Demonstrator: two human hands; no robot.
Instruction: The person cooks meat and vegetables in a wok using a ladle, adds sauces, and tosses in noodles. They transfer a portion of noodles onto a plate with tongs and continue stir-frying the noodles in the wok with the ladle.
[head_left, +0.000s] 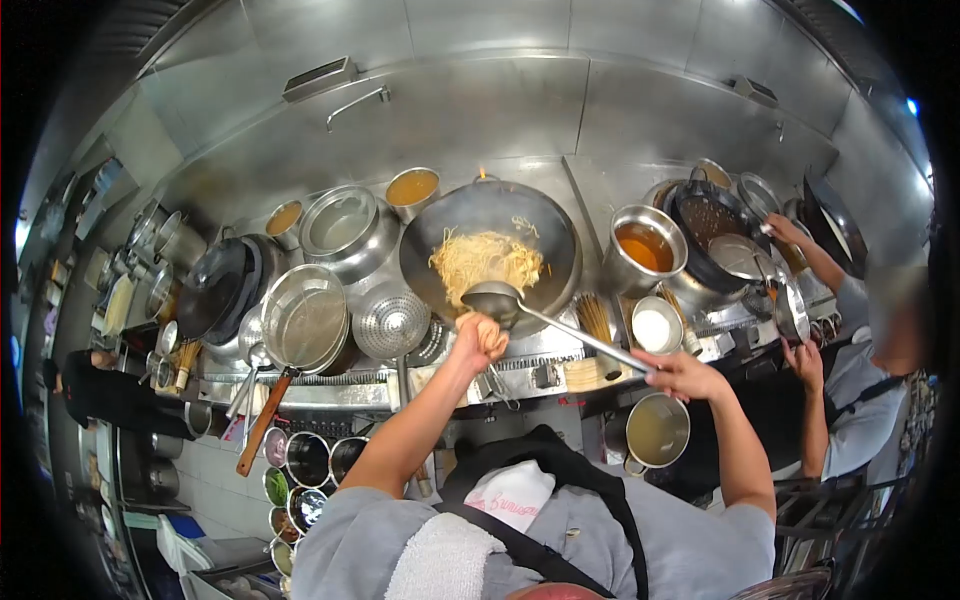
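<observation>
Gripping the ladle (572, 332), the right hand (690, 378) is closed around the end of its handle. The left hand (482, 338) is curled into a fist at the near rim of the wok (555, 235); what it encloses cannot be determined. Noodles (485, 262) lie in the wok, ahead of the left hand, the ladle bowl at their near edge. A perforated skimmer (391, 325) sits left of the left hand.

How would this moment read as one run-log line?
left hand: closed at wok's near rim | right hand: gripping ladle | ladle: bowl over wok | noodles: inside wok
</observation>
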